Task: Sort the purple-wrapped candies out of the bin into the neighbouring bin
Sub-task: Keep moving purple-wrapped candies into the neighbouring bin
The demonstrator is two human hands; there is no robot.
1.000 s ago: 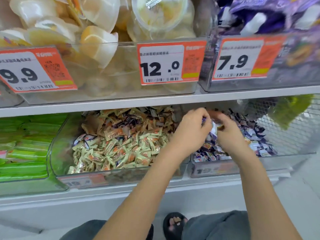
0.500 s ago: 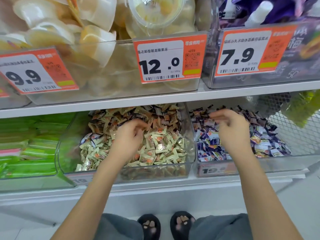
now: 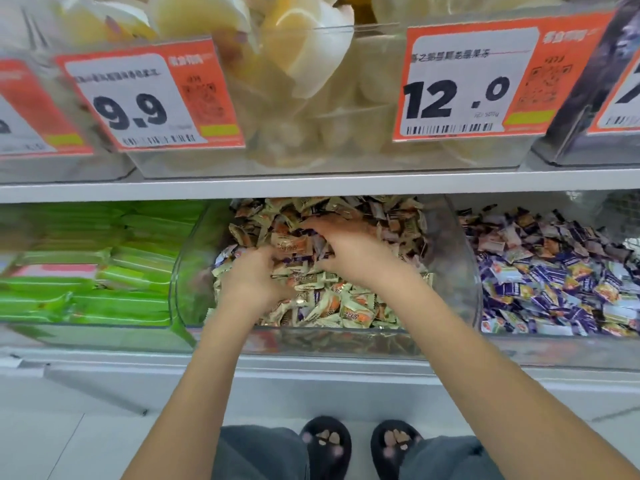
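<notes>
Both hands are down in the clear plastic middle bin on the lower shelf. This bin is full of cream and orange wrapped candies. A few purple-wrapped candies peek out of the pile, right between the two hands.

The left hand lies low on the pile, near the front of the bin. Its fingers are curled into the candies. They are blurry and partly hidden, so I cannot tell if its grip is spread or pinching something.

The right hand lies a bit further back. Its fingers are spread and bent, with the tips pressed into the candies like a claw. Whether the grip is pinching one candy I cannot tell, since the tips are buried.

Just beside this bin, on the right, is another clear plastic bin. It is filled with a heap of purple and white wrapped candies. The hands are well apart from that heap.

On the left is a clear bin of bright green packets.

On the shelf above, clear tubs hold pale yellow jelly cups. An orange price tag with 9.9 hangs on the left and an orange price tag with 12.0 on the right.

At the bottom, the person's grey trousers and black slippers with pink paw marks show on the pale floor.
</notes>
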